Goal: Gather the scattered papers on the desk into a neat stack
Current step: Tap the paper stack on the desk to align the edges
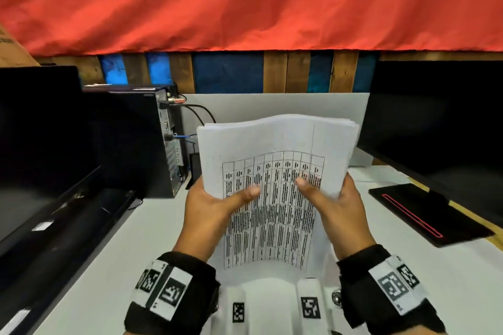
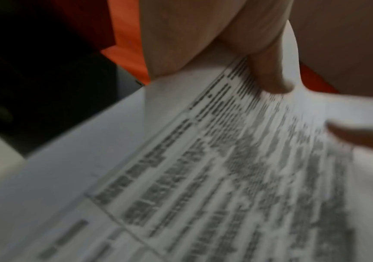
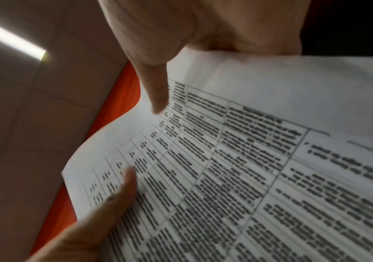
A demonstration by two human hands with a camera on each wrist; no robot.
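Note:
A stack of white papers [image 1: 275,160] with a printed table on the top sheet stands upright above the white desk [image 1: 109,266], its top edge bowed. My left hand [image 1: 215,204] grips its left edge, thumb on the front sheet. My right hand [image 1: 332,198] grips the right edge the same way. The fingers behind the stack are hidden. In the left wrist view the papers [image 2: 225,168] fill the frame under my left hand [image 2: 243,58]. In the right wrist view my right hand [image 3: 158,70] pinches the papers [image 3: 248,159], and the other hand's thumb shows at lower left.
A black monitor [image 1: 40,144] and a black computer tower [image 1: 141,139] with cables stand on the left. Another dark monitor [image 1: 441,122] and its black base [image 1: 427,212] sit on the right. A white board [image 1: 272,106] leans behind the papers. Red cloth hangs above.

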